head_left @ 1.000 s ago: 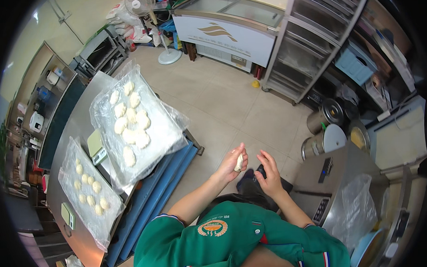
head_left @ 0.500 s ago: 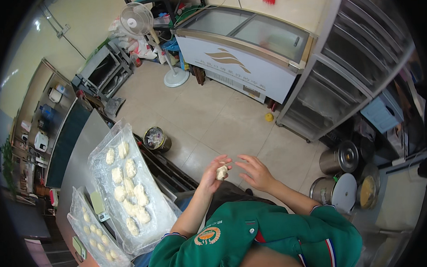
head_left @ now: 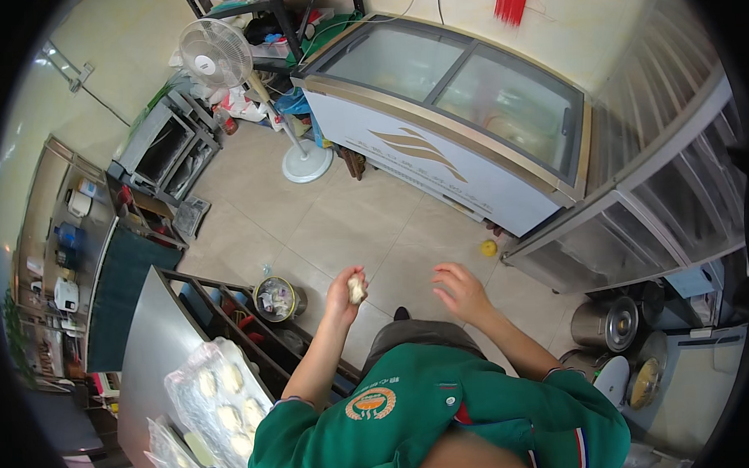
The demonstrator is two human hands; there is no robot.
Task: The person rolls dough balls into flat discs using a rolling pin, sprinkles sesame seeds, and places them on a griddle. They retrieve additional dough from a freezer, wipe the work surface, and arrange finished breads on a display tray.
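Note:
My left hand (head_left: 344,291) is raised in front of me, closed around a small pale lump of dough (head_left: 357,289). To its right my right hand (head_left: 461,291) hangs apart from it, fingers spread and holding nothing. Both hands are over the tiled floor, away from the steel table (head_left: 144,357) at my lower left. On that table lies a tray (head_left: 220,404) covered in clear plastic with several pale dough pieces on it.
A white chest freezer with glass lids (head_left: 445,124) stands ahead. A standing fan (head_left: 220,58) is at the far left of it. A metal rack (head_left: 678,182) is on the right, pots (head_left: 613,325) below it. A small tin (head_left: 275,298) sits by the table's shelf.
My view has swung away from the table toward the freezer and floor. My hands have drawn apart: the dough stays in the left hand, the right has let go and opened.

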